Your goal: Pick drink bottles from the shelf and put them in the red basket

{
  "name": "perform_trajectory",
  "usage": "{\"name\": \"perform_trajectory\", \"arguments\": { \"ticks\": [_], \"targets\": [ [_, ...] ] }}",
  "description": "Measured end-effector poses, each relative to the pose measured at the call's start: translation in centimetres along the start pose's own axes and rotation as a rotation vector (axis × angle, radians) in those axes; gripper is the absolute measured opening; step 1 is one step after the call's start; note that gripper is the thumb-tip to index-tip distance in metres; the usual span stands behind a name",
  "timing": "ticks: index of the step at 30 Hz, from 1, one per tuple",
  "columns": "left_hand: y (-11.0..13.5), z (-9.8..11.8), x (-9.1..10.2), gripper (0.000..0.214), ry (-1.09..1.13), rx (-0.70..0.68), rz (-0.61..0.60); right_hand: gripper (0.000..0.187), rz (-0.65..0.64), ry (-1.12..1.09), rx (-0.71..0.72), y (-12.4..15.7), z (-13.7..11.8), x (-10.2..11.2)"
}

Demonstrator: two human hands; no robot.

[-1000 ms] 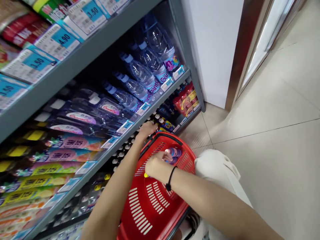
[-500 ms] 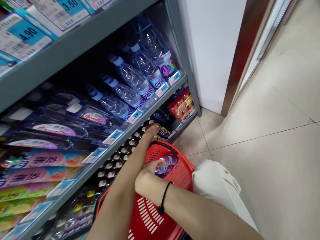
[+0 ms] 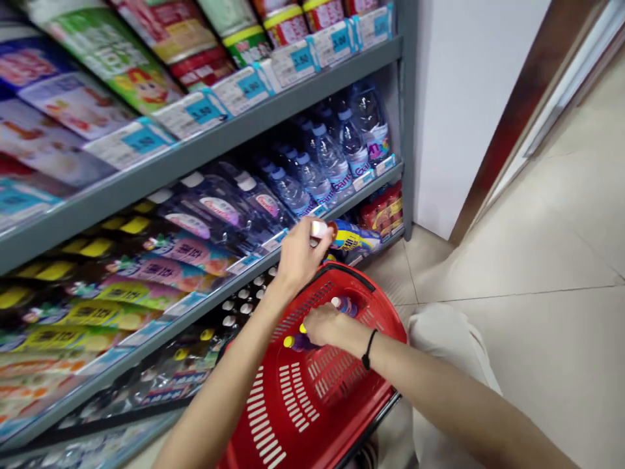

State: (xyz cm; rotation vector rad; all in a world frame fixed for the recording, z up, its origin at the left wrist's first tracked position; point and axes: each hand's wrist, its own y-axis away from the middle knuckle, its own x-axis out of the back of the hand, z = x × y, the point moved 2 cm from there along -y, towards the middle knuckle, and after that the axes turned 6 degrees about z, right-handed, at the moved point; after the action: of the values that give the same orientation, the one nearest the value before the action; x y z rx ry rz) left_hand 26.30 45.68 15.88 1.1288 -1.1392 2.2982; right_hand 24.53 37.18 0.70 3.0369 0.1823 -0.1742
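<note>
My left hand (image 3: pixel 297 259) is closed around the neck of a drink bottle (image 3: pixel 355 240) with a white cap and a blue and yellow label. The bottle lies tilted at the bottom shelf's front, just above the far rim of the red shopping basket (image 3: pixel 336 426). Down inside the basket, my right hand (image 3: pixel 323 324) has its fingers curled round a small yellow-capped bottle (image 3: pixel 303 328), most of it hidden. Another small purple bottle (image 3: pixel 295 342) with a yellow cap lies beside it. A pinkish-capped bottle (image 3: pixel 346 305) rests behind the hand.
Clear water bottles (image 3: pixel 332 159) fill the shelf on the left, with flavoured drinks (image 3: pixel 161 273) nearer. Dark bottles with white caps (image 3: pixel 244 296) stand on the bottom shelf. Red packs of cans (image 3: pixel 385 212) sit at its far end. A white panel (image 3: pixel 454 117) and tiled floor (image 3: pixel 532 339) lie to the right.
My left hand has lifted the white-capped bottle up from among the bottom-shelf bottles. My right hand stays in the basket, now over the yellow-capped bottles. The view has shifted, showing more upper shelf.
</note>
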Motion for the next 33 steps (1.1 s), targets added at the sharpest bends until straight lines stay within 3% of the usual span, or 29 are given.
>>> {"name": "perform_trajectory", "arguments": {
  "ticks": [2, 4, 6, 8, 10, 12, 15, 17, 19, 23, 25, 28, 33],
  "targets": [
    [1.8, 0.1, 4.9, 0.030, 0.178, 0.041, 0.209, 0.040, -0.024, 0.028, -0.094, 0.1, -0.6, 0.1],
    [4.0, -1.1, 8.8, 0.032, 0.366, 0.151, 0.334, 0.040, -0.094, 0.004, -0.165, 0.6, -1.7, 0.1],
    [6.8, -3.4, 11.4, 0.035, 0.524, 0.320, 0.407, 0.047, -0.185, -0.067, -0.221, 1.4, -3.1, -0.1],
    [10.3, -6.4, 12.8, 0.037, 0.590, 0.505, 0.440, 0.052, -0.213, -0.399, -0.279, 2.2, -4.4, -0.4],
    [14.3, -9.5, 13.1, 0.040, 0.566, 0.663, 0.431, 0.064, -0.225, -0.513, -0.310, 2.7, -5.1, -1.0],
    [18.3, -12.3, 12.5, 0.044, 0.529, 0.762, 0.415, 0.065, -0.142, -0.554, -0.363, 2.8, -4.8, -1.9],
    [22.7, -15.2, 11.4, 0.044, 0.504, 0.831, 0.349, 0.043, 0.025, -0.508, -0.421, 2.8, -2.9, -3.4],
    [24.3, -16.5, 11.3, 0.040, 0.491, 0.829, 0.301, 0.031, 0.053, -0.444, -0.412, 2.9, -1.9, -4.4],
    [25.2, -17.6, 11.6, 0.038, 0.480, 0.815, 0.266, 0.028, 0.063, -0.403, -0.383, 3.0, -1.7, -5.0],
    [26.2, -19.0, 12.5, 0.045, 0.501, 0.823, 0.192, 0.055, 0.109, -0.285, -0.206, 3.2, -3.7, -4.8],
    [26.5, -19.3, 12.8, 0.047, 0.497, 0.835, 0.164, 0.053, 0.081, -0.176, -0.170, 3.2, -4.6, -4.5],
    [26.7, -19.1, 13.2, 0.048, 0.438, 0.856, 0.115, 0.049, 0.059, -0.060, -0.227, 3.3, -4.4, -4.4],
    [26.3, -17.4, 13.9, 0.046, 0.391, 0.784, 0.131, 0.080, 0.031, 0.003, -0.468, 4.3, -1.8, -4.8]
  ]
}}
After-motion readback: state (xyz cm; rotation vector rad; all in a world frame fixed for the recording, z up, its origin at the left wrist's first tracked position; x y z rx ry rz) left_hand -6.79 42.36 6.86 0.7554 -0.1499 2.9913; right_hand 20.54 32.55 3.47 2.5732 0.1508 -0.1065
